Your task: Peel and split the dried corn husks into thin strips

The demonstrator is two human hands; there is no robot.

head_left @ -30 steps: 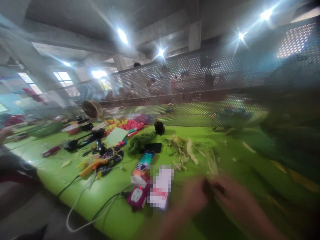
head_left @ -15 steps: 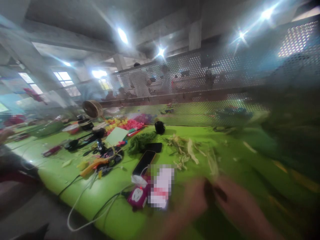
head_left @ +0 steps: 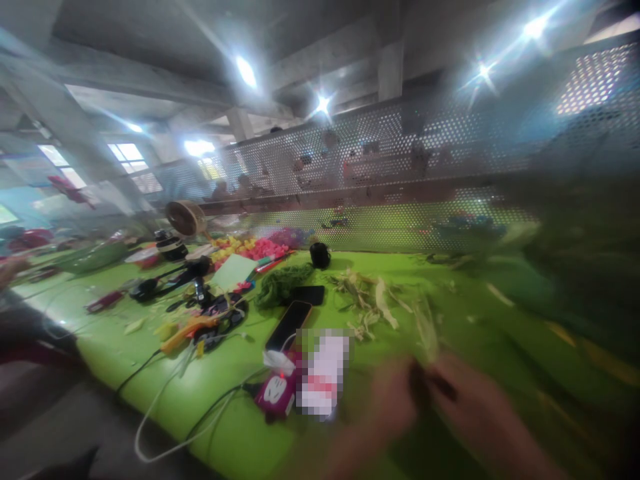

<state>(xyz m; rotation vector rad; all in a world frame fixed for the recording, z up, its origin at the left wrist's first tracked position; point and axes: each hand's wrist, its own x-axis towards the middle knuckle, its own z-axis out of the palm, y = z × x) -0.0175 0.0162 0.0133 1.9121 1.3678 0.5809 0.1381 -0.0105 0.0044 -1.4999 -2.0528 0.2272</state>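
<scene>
Both my hands sit low at the front of a bright green table (head_left: 150,373), blurred by motion. My left hand (head_left: 393,400) and my right hand (head_left: 473,407) meet over a small dark thing (head_left: 425,385) pinched between them; what it is I cannot make out. A pale green strip (head_left: 427,330) rises from where the hands meet. Just beyond them lies a heap of pale leaf-like scraps (head_left: 367,300).
A dark phone (head_left: 289,325), a pink charger with white cables (head_left: 275,393), a white packet (head_left: 323,375), an orange tool (head_left: 187,331), green yarn (head_left: 280,280), a black cup (head_left: 319,255), a small fan (head_left: 185,219) and coloured flowers (head_left: 250,248) lie left. A perforated metal screen (head_left: 400,153) backs the table; people sit behind it.
The phone's lit screen has gone dark. My hands stay together at the front of the table with only small shifts.
</scene>
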